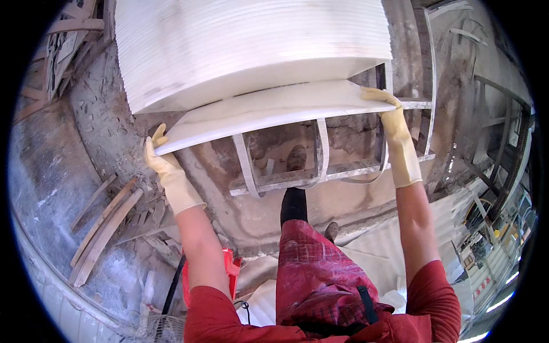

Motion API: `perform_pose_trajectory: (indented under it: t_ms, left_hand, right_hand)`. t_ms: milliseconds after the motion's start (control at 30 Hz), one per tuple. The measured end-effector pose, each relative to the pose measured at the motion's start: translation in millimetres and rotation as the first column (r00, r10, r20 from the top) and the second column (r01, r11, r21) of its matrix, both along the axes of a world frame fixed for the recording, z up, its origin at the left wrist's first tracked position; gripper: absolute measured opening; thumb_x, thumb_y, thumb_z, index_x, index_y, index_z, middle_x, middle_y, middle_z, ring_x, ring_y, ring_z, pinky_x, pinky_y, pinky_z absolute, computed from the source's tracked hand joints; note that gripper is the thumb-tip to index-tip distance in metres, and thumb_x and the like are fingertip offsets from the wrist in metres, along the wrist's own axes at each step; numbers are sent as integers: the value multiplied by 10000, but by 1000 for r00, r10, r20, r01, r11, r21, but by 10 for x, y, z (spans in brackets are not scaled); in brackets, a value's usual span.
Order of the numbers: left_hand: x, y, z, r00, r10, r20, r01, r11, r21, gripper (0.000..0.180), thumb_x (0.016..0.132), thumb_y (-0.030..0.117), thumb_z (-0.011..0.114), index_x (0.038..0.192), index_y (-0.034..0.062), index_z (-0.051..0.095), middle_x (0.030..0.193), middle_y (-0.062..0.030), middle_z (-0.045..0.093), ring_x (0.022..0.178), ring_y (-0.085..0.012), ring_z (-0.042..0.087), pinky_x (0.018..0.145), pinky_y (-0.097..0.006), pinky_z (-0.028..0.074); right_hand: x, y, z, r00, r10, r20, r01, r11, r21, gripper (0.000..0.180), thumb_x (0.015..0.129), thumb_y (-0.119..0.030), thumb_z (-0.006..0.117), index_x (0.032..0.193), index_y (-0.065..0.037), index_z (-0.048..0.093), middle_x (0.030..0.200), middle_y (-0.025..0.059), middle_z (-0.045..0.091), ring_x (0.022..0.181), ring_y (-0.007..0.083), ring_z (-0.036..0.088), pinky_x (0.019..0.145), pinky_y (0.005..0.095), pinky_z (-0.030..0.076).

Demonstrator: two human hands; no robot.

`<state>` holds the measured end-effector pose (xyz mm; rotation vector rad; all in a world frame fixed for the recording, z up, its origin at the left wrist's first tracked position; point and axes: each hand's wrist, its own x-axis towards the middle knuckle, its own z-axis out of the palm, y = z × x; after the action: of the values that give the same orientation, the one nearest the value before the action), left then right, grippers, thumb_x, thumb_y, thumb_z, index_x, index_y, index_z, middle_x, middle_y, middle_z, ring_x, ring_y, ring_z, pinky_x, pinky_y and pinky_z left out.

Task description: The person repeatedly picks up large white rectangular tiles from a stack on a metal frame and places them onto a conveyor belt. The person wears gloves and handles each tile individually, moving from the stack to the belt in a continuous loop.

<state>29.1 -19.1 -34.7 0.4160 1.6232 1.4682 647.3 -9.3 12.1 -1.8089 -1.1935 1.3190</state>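
A thin white slab (274,108), perhaps stone, is held by its two ends in front of me, tilted, with its near edge toward me. My left hand (166,163), in a cream rubber glove, is closed on the slab's left corner. At the other end my right hand (394,123), in a matching glove, grips the right corner with fingers laid over the upper face. Right behind the slab rises a large stack of similar white slabs (251,34), standing on edge in a tight row. Whether the held slab's far edge touches the stack or the frame below, I cannot tell.
Beneath the slab lies a dusty frame of bars (343,170) with pale straps (247,163) looped around it. Wooden strips (108,228) and rubble lie at left, scrap boards (71,46) at far left. A red plastic object (231,268) is beside my left arm.
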Motion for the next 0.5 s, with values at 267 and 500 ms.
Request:
perform_pose_trajectory:
  t_ms: [267,500]
  left_hand:
    - [20,-521,203,987,137,82,-127,985,-114,251,909,190,570,932,-48,645,926,-228,691,910,-360,672,959,-450,499]
    - [869,-1391,1043,1000,12,17,-8,974,-227,364,891,165,552,541,68,528,593,-163,618,734,-329,634,1076,-484,422]
  right_hand:
    - [182,-1206,269,948,-277,-155,257,957,-135,409,944,-347,666,1075,34,737,1163,156,727,1095,208,672,1028,322,470]
    - [646,-2983,1215,811,-583,-38,557,791,-253,729,846,-652,686,1003,59,710,1020,207,737,1010,268,700,1015,425,496]
